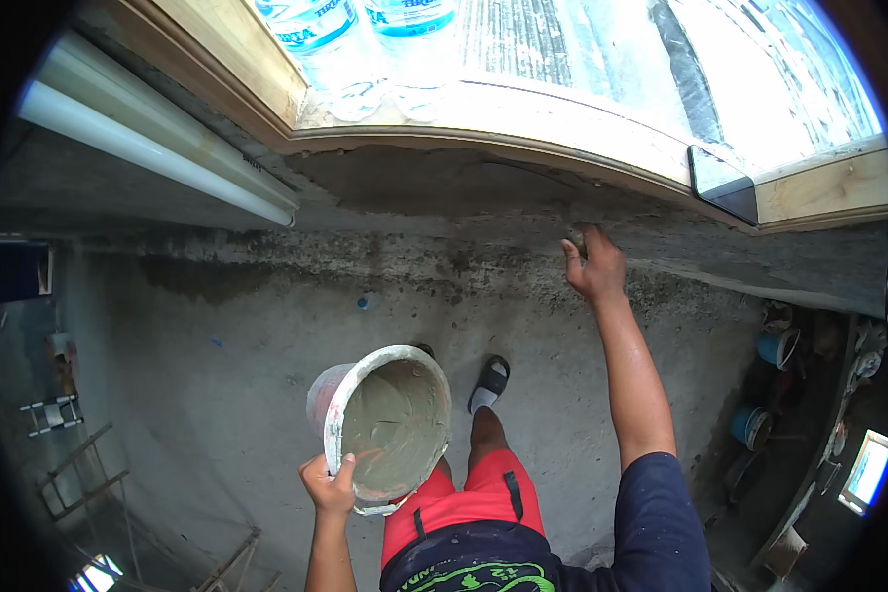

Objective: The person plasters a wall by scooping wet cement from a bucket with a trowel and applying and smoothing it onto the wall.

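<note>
My left hand (328,483) grips the rim of a bucket (331,400), thumb over the edge. The bucket is tilted, with wet grey mortar (390,434) inside and smeared around its wall. Up at the rough grey wall (414,192) below the window, my right hand (600,271) is stretched out. Its thumb and forefinger are apart and nothing shows between them; the other fingers are partly hidden. Whether the fingertips touch the wall, I cannot tell.
Plastic bottles with blue labels (409,18) stand beyond the wooden window frame (523,113). A dark, flat, phone-like object (723,185) leans at its right corner. A white pipe (158,153) runs at upper left. Blue buckets (752,426) stand at right, a wooden frame (84,474) at left.
</note>
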